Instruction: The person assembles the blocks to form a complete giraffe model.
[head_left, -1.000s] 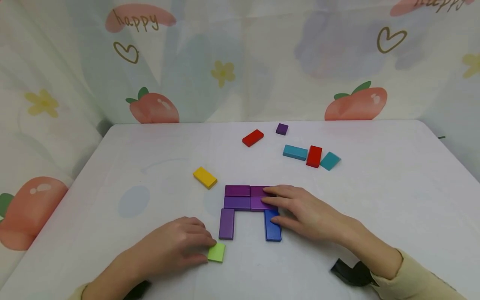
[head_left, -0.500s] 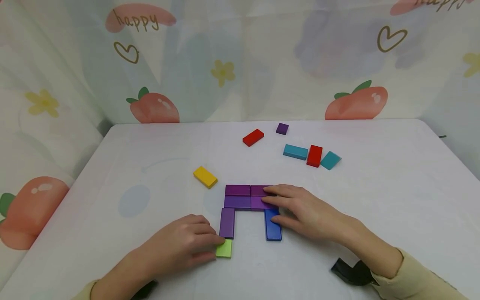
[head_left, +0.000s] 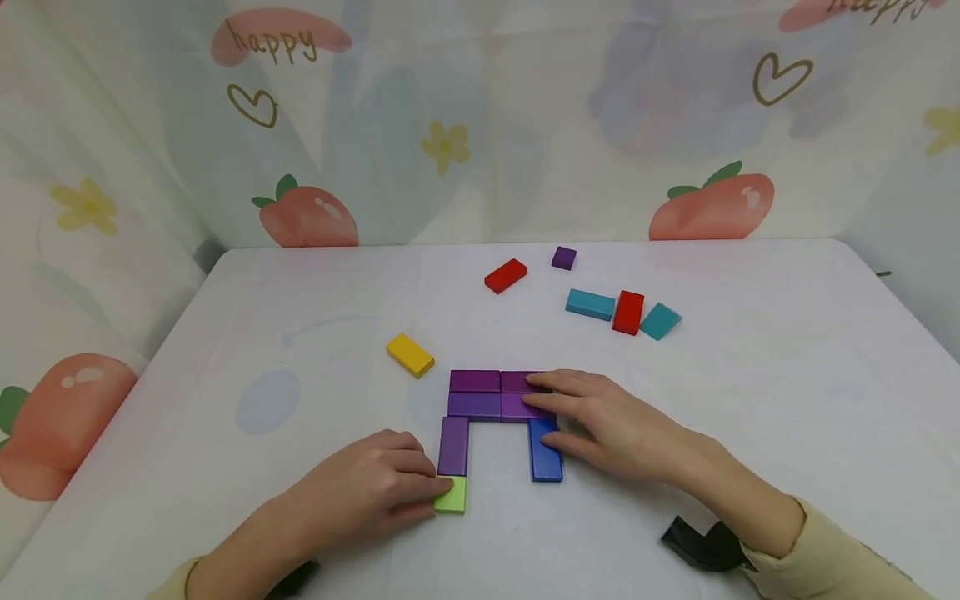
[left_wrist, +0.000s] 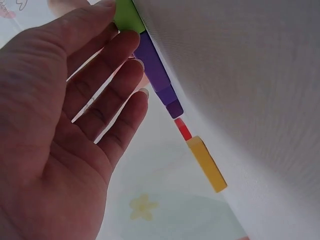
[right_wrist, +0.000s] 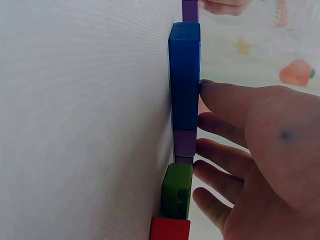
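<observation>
My left hand (head_left: 375, 485) pinches a small lime-green block (head_left: 452, 497) at its left side, between thumb and forefinger. The block's far edge meets the near end of a purple upright block (head_left: 453, 447). Above that lie two rows of purple blocks (head_left: 475, 392) laid side by side. A blue block (head_left: 546, 460) runs down from their right end. My right hand (head_left: 622, 425) has its fingertips resting on the right purple blocks and its thumb on the blue one. In the right wrist view its fingers (right_wrist: 225, 155) are extended, touching the top faces.
A yellow block (head_left: 410, 355) lies left of the purple rows. Further back are a red block (head_left: 506, 276), a small dark purple block (head_left: 564, 258), and a teal block (head_left: 590, 304), another red block (head_left: 628, 312) and a second teal block (head_left: 661, 322) close together. A patterned cloth stands behind.
My left hand has moved right and slightly away from me, bringing the lime-green block under the left purple upright until their ends meet. The right hand has stayed in place.
</observation>
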